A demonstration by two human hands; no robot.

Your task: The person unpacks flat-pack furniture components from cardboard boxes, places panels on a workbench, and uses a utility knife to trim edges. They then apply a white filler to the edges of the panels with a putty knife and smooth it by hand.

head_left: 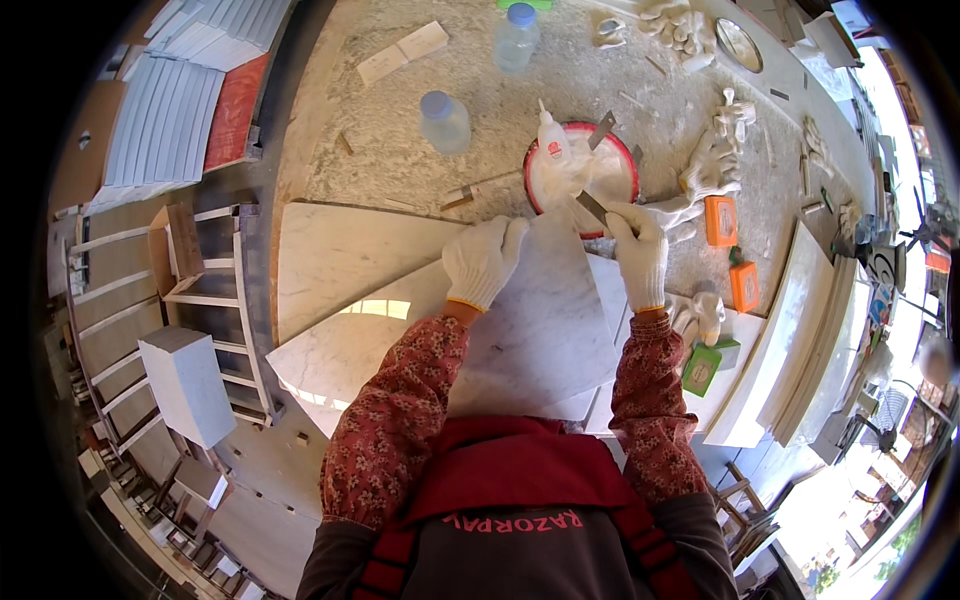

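A pale grey-veined marble slab [540,330] lies before me, over another marble piece [350,250] at its left. My left hand [485,262], in a white knit glove, is closed at the slab's far left edge, thumb toward the slab's face. In my gloved right hand [638,250] is a small flat metal scraper [592,207], pinched between thumb and fingers. Its blade points at a red-rimmed bowl [633,180] smeared with white paste. A white squeeze bottle [553,140] and a second scraper [602,130] rest at the bowl.
Two blue-capped bottles [445,123] stand farther back on the dusty table. White gloves [712,160], orange boxes [720,221] and a green block [702,371] lie to the right. Long pale slabs [790,340] lean at the right edge. A metal rack [240,310] stands at left.
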